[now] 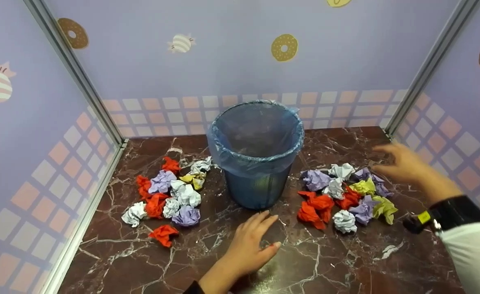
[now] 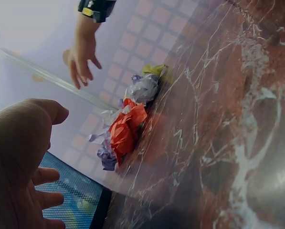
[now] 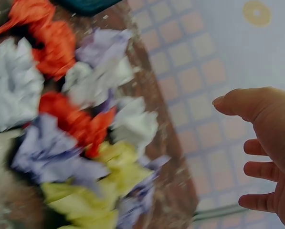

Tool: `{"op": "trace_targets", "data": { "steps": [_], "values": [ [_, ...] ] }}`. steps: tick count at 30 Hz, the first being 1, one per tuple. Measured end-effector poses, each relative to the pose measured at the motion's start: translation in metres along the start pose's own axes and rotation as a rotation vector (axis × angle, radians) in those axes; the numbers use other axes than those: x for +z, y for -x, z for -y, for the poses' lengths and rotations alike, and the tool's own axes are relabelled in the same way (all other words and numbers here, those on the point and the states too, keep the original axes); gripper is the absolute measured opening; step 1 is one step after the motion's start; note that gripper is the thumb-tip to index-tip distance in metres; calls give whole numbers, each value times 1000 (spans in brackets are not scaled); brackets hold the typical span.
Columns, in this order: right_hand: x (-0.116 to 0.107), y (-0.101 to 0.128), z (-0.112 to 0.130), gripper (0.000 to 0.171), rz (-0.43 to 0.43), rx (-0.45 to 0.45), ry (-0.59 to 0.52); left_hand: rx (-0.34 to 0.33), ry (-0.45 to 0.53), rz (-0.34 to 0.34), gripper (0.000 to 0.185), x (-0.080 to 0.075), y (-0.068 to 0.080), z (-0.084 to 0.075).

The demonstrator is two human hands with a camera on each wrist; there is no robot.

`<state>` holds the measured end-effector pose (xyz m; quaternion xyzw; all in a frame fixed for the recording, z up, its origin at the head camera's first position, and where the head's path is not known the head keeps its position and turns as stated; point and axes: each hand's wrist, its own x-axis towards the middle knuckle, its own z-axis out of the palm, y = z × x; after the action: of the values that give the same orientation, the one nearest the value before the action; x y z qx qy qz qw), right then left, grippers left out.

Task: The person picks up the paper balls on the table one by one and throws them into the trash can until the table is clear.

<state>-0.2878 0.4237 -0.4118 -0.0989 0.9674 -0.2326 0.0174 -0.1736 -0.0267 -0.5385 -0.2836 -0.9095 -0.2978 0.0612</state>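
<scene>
A: Target is the right-hand heap of crumpled paper balls (image 1: 346,196), red, lilac, white and yellow-green, lying on the dark red marble tabletop (image 1: 207,261) just right of the blue mesh wastebasket with its clear blue liner (image 1: 256,155). From my seat I'd treat that basket as the anchor for everything.

B: Hands?

A: My right hand (image 1: 401,163) hovers over the far right edge of that heap, fingers spread and relaxed, grasping nothing. The right wrist view agrees: fingers (image 3: 261,169) loose, paper below and apart from them. My left hand (image 1: 250,245) lies flat on the marble just in front of the basket, fingers straight, holding nothing either.

B: How to do the pick well?

A: I judge it best to come down on one outer ball, say the lilac one (image 1: 381,188) on the side away from the basket, and pinch it from above so its neighbours aren't dragged along. They're packed touching, so a wide scoop may scatter them towards the table edge. Light paper will handle easily; a gentle pinch should be enough.

B: Anything else nearby?

A: A second heap of the same crumpled balls (image 1: 168,196) left of the basket, one red ball (image 1: 163,234) loose in front of it. Basket interior looks dim; can't tell what's inside.
</scene>
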Motion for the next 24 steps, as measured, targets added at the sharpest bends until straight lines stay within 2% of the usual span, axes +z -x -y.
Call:
{"op": "trace_targets", "data": {
  "steps": [4,8,13,16,20,24],
  "values": [
    [21,16,-26,67,-7,-14,-4,16,2,41,66,2,-4,-3],
    [39,29,-42,63,-4,-12,-6,12,5,48,67,0,-2,-4],
    [55,38,-53,54,-24,-50,42,-6,14,37,67,0,2,-3],
    [64,41,-57,56,-16,-67,59,-15,26,34,67,0,4,-2],
    [75,44,-60,59,7,-47,59,-20,40,29,67,2,8,0],
    [85,45,-62,58,-11,-59,74,-22,37,22,66,3,11,2]
  ]
}}
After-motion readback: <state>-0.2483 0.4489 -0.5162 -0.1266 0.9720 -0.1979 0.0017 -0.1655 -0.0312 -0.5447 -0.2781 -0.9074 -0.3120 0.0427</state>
